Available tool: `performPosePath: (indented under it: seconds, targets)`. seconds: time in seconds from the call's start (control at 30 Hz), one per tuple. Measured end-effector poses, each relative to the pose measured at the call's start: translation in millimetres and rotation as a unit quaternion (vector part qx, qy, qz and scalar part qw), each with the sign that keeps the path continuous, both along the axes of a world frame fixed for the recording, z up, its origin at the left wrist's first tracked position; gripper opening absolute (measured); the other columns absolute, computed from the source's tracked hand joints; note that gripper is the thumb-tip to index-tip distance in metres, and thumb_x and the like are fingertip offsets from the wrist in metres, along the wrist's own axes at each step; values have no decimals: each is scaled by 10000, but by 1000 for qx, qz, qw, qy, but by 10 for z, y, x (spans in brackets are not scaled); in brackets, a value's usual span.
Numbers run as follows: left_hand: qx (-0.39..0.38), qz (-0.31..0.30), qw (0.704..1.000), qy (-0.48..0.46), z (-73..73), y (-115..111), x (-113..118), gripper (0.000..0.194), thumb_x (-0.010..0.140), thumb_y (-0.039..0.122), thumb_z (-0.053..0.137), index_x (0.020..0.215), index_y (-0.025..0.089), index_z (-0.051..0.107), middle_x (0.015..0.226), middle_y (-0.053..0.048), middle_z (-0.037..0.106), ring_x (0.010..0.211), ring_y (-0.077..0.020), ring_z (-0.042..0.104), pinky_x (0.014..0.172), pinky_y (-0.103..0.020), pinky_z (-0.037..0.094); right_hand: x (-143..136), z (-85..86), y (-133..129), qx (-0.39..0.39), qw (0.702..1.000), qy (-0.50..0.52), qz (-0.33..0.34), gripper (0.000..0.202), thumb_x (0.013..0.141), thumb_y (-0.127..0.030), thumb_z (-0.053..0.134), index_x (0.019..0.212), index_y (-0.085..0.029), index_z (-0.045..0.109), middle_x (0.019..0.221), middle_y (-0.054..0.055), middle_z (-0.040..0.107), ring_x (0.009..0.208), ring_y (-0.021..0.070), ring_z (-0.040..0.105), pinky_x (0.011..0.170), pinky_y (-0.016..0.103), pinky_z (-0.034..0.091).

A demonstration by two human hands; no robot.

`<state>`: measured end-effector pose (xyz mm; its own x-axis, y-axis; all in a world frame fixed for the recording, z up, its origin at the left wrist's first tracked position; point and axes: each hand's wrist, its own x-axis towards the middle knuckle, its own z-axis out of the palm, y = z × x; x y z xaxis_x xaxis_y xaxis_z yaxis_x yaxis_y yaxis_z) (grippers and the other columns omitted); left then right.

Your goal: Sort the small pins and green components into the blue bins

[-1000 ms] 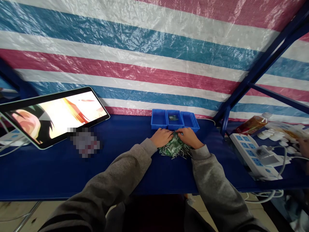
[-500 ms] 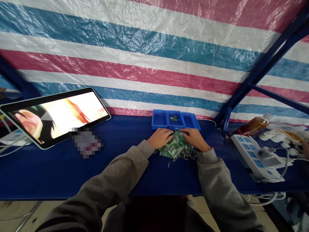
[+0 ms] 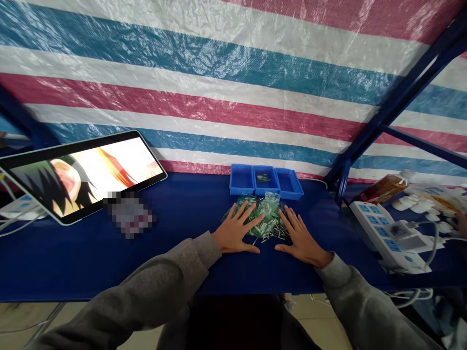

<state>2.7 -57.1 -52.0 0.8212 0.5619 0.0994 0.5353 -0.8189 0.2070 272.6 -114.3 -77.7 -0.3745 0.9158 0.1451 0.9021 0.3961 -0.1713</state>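
A pile of small clear-and-green plastic packets [image 3: 269, 214] lies on the blue table, with thin silvery metal pieces [image 3: 274, 232], like screws or pins, along its near side. My left hand [image 3: 238, 229] is spread over the pile's left edge, fingers apart and holding nothing. At the right edge, my right hand [image 3: 301, 240] is likewise open, palm down, its fingertips by the metal pieces. Behind the pile stand three blue bins in a row: the left bin [image 3: 242, 190], the middle bin [image 3: 266, 191] with a few greenish packets inside, and the right bin [image 3: 290, 196].
A tablet [image 3: 109, 206] playing a cartoon leans at the left, with a blurred-out item [image 3: 132, 216] before it. On the right are a white power strip [image 3: 388, 238] with cables, a bottle [image 3: 388, 188] and white pieces [image 3: 416, 204]. A striped tarp [image 3: 233, 97] hangs behind.
Both hands have drawn back toward me from the far side of the pile and moved apart. Their fingers have spread out, and more of the bins shows.
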Motion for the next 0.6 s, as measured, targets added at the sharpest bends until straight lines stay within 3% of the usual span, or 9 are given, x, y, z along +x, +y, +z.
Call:
performPosePath:
  seconds: [0.3,0.6]
  targets:
    - [0,25,1000,5,-13,212,-63,1007,727,843,376,1529,302,100,1603,-76,11,1452,-401,23,1130,-630,45,-40,-6,247,25,999,6,25,970,853,-701,423,1516,-277,-144,1597,70,-124,1461,338,17,1154,532,200]
    - [-56,16,998,-3,3,338,-40,962,760,803,414,1530,310,117,1607,-71,26,1454,-389,51,1142,-582,137,-70,-1,431,24,997,10,72,959,859,-679,446,1521,-281,-121,1596,55,-144,1464,321,-14,1173,513,164]
